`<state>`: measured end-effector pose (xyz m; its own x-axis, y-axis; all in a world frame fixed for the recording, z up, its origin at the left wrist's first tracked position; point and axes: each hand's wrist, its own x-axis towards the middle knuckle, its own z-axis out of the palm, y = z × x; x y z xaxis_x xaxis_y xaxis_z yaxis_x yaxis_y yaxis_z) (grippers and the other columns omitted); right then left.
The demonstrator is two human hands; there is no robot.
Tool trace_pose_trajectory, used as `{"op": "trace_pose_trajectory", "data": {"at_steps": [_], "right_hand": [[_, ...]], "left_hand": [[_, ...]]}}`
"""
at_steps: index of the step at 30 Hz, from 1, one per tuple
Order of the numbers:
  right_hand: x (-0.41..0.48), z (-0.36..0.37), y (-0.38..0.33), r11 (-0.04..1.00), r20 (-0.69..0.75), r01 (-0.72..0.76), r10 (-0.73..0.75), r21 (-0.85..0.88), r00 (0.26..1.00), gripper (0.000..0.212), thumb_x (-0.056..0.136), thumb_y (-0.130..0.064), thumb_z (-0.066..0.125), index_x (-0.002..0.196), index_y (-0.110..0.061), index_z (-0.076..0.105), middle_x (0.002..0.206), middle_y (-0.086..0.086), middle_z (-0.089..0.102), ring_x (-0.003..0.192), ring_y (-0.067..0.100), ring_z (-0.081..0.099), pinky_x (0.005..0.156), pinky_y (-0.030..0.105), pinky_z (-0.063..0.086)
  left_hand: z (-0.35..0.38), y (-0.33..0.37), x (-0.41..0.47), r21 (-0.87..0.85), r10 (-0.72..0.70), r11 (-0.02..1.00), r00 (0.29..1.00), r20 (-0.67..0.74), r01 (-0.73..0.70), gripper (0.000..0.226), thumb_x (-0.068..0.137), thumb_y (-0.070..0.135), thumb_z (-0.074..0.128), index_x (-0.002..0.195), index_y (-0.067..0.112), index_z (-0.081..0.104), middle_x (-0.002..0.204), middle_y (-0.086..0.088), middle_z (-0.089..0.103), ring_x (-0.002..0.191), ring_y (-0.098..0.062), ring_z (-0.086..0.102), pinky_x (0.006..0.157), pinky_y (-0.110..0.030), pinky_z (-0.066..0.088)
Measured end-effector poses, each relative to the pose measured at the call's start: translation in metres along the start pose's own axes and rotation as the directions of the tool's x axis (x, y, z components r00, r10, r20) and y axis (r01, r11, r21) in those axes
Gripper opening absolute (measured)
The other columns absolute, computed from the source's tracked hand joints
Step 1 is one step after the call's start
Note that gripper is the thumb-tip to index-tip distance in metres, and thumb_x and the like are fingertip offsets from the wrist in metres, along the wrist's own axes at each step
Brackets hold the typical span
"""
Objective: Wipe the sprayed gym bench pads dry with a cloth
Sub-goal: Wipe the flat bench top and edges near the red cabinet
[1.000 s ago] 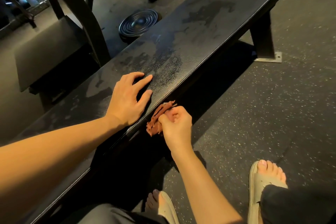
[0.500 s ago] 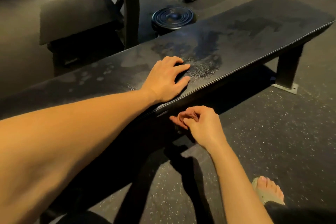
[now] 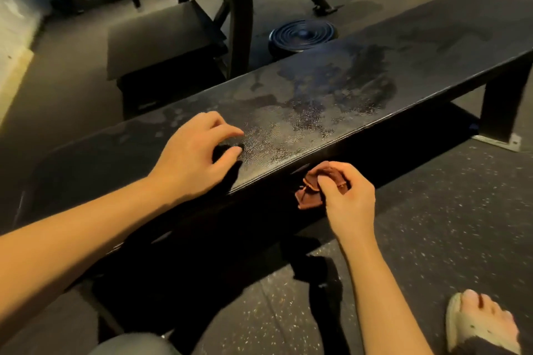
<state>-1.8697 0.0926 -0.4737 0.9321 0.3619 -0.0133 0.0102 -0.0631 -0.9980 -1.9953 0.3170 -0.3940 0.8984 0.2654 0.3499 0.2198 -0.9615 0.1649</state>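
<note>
Bunching the cloth (image 3: 310, 192) in curled fingers, the right hand (image 3: 347, 202) holds it against the near side edge of the surface (image 3: 432, 46), just below the top, probably to catch runoff there. The left hand (image 3: 191, 160) rests on top, fingers loosely bent and holding nothing, likely as a brace. Wet patches (image 3: 346, 86) spread right and far of the hands, unwiped. Beyond, a disc (image 3: 302, 34) lies on the floor.
</note>
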Motion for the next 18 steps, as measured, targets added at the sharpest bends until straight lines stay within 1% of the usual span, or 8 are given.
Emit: {"op": "trace_pose_trajectory", "data": {"at_steps": [2, 4, 6, 7, 9, 11, 15, 18], "right_hand": [[0.001, 0.001, -0.003, 0.999, -0.099, 0.021, -0.026, -0.050, 0.995, 0.017, 0.090, -0.002, 0.067, 0.098, -0.016, 0.072, 0.093, -0.009, 0.070, 0.083, -0.008, 0.065, 0.075, 0.009, 0.051], [-0.001, 0.004, -0.012, 0.998, -0.186, 0.007, -0.019, -0.064, 0.982, 0.015, 0.089, -0.007, 0.071, 0.102, -0.015, 0.069, 0.086, -0.017, 0.064, 0.077, -0.018, 0.059, 0.069, -0.001, 0.040], [-0.003, 0.013, -0.022, 0.999, -0.251, 0.022, -0.033, -0.046, 0.967, 0.010, 0.091, -0.006, 0.068, 0.099, -0.011, 0.067, 0.078, -0.015, 0.062, 0.065, -0.021, 0.057, 0.062, -0.002, 0.037], [-0.006, 0.021, -0.024, 1.000, -0.271, 0.023, -0.028, -0.022, 0.962, 0.007, 0.093, -0.005, 0.065, 0.097, -0.010, 0.065, 0.076, -0.010, 0.065, 0.059, -0.017, 0.059, 0.059, -0.001, 0.038], [-0.019, 0.041, -0.022, 0.996, -0.261, 0.014, 0.010, 0.092, 0.965, 0.006, 0.096, -0.004, 0.058, 0.098, -0.007, 0.062, 0.079, 0.007, 0.070, 0.049, 0.006, 0.067, 0.051, 0.012, 0.048], [-0.039, 0.064, -0.010, 0.985, -0.195, -0.007, 0.041, 0.171, 0.980, 0.009, 0.097, -0.007, 0.056, 0.101, -0.010, 0.063, 0.083, 0.011, 0.070, 0.049, 0.024, 0.069, 0.045, 0.031, 0.055], [-0.058, 0.079, 0.005, 0.995, -0.111, 0.083, -0.076, 0.061, 0.991, 0.013, 0.089, -0.031, 0.057, 0.097, -0.040, 0.061, 0.093, -0.006, 0.070, 0.078, 0.022, 0.072, 0.070, 0.049, 0.060], [-0.030, 0.063, 0.008, 0.993, -0.225, 0.119, -0.116, -0.004, 0.967, 0.016, 0.085, -0.029, 0.054, 0.091, -0.044, 0.054, 0.090, -0.009, 0.070, 0.077, 0.025, 0.071, 0.074, 0.050, 0.057]], "left_hand": [[-0.003, -0.009, -0.014, 0.000, -0.080, 0.997, 0.997, 0.018, 0.080, 0.042, 0.093, 0.049, 0.054, 0.123, 0.023, 0.070, 0.099, 0.006, 0.053, 0.097, -0.016, 0.052, 0.084, -0.030, 0.041], [-0.002, -0.013, -0.028, 0.015, -0.086, 0.996, 0.994, 0.063, 0.086, 0.053, 0.092, 0.058, 0.050, 0.129, 0.024, 0.069, 0.098, 0.006, 0.051, 0.094, -0.016, 0.050, 0.084, -0.035, 0.044], [0.004, -0.016, -0.036, 0.041, -0.052, 0.998, 0.997, 0.056, 0.049, 0.060, 0.093, 0.063, 0.047, 0.133, 0.023, 0.068, 0.099, 0.007, 0.049, 0.091, -0.016, 0.046, 0.082, -0.036, 0.043], [0.006, -0.015, -0.038, 0.050, -0.051, 0.998, 0.998, 0.037, 0.049, 0.060, 0.094, 0.063, 0.046, 0.134, 0.024, 0.068, 0.099, 0.007, 0.048, 0.090, -0.015, 0.044, 0.082, -0.035, 0.041], [0.009, -0.014, -0.037, 0.066, -0.056, 0.996, 0.998, 0.013, 0.055, 0.058, 0.095, 0.062, 0.045, 0.134, 0.024, 0.067, 0.099, 0.006, 0.048, 0.089, -0.015, 0.041, 0.081, -0.034, 0.037], [0.010, -0.012, -0.038, 0.081, -0.056, 0.995, 0.998, 0.009, 0.055, 0.057, 0.096, 0.060, 0.045, 0.135, 0.024, 0.066, 0.100, 0.007, 0.047, 0.089, -0.015, 0.041, 0.082, -0.035, 0.038], [0.009, -0.008, -0.040, 0.104, -0.057, 0.993, 0.998, 0.004, 0.056, 0.056, 0.097, 0.057, 0.045, 0.137, 0.024, 0.065, 0.100, 0.006, 0.047, 0.091, -0.016, 0.043, 0.082, -0.040, 0.043], [0.008, -0.005, -0.040, 0.112, -0.059, 0.992, 0.998, 0.011, 0.057, 0.055, 0.098, 0.054, 0.045, 0.138, 0.023, 0.064, 0.102, 0.005, 0.047, 0.092, -0.016, 0.043, 0.083, -0.041, 0.044]]}}
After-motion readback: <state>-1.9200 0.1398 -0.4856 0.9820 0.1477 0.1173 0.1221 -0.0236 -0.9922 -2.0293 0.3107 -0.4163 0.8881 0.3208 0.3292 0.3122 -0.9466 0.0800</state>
